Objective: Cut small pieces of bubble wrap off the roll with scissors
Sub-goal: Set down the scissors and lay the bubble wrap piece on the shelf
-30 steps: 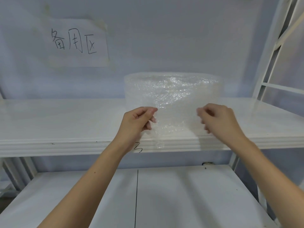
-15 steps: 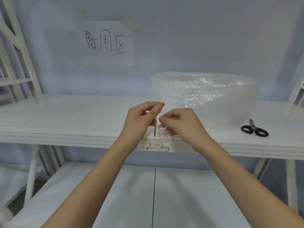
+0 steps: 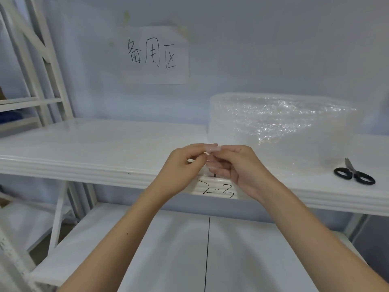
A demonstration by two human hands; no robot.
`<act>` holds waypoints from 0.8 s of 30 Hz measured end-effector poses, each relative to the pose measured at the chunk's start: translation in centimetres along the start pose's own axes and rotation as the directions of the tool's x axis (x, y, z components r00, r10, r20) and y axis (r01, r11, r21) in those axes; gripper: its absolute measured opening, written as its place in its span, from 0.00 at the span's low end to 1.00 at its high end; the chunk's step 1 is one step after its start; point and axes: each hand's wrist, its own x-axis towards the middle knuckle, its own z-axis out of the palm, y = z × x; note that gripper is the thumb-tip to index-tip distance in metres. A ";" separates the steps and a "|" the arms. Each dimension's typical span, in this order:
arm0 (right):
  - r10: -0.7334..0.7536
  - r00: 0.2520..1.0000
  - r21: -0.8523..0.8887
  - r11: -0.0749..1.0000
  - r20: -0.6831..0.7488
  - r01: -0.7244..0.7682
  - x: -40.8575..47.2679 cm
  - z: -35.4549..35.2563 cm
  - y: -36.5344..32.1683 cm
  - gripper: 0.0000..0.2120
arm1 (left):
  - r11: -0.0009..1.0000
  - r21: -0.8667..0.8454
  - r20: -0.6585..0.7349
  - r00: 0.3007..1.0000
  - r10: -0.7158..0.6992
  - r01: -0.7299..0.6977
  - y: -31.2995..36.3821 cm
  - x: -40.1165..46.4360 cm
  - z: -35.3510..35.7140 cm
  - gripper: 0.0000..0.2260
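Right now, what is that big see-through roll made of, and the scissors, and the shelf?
The bubble wrap roll looks like thin clear plastic film: glossy, see-through, and covered in little glinting bubbles. The scissors seem to have shiny grey metal blades and smooth black handles, probably plastic. The shelf is white and slightly glossy; it could be painted wood or coated board, and the picture cannot settle which.

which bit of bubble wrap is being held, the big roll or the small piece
The small piece, pinched between the left hand and right hand. The big roll stands untouched on the shelf.
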 end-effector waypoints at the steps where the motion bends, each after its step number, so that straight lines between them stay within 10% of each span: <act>1: 0.002 1.000 0.003 1.000 0.006 -0.002 0.1 0.0 0.1 0.06 | 1.000 0.028 -0.002 1.000 -0.008 0.008 -0.2 0.0 -0.1 0.19; 24: -0.031 0.999 -0.156 0.987 -0.013 0.028 -0.5 -0.9 -0.3 0.12 | 0.963 -0.250 -0.147 0.979 -0.139 0.099 0.3 2.2 1.6 0.05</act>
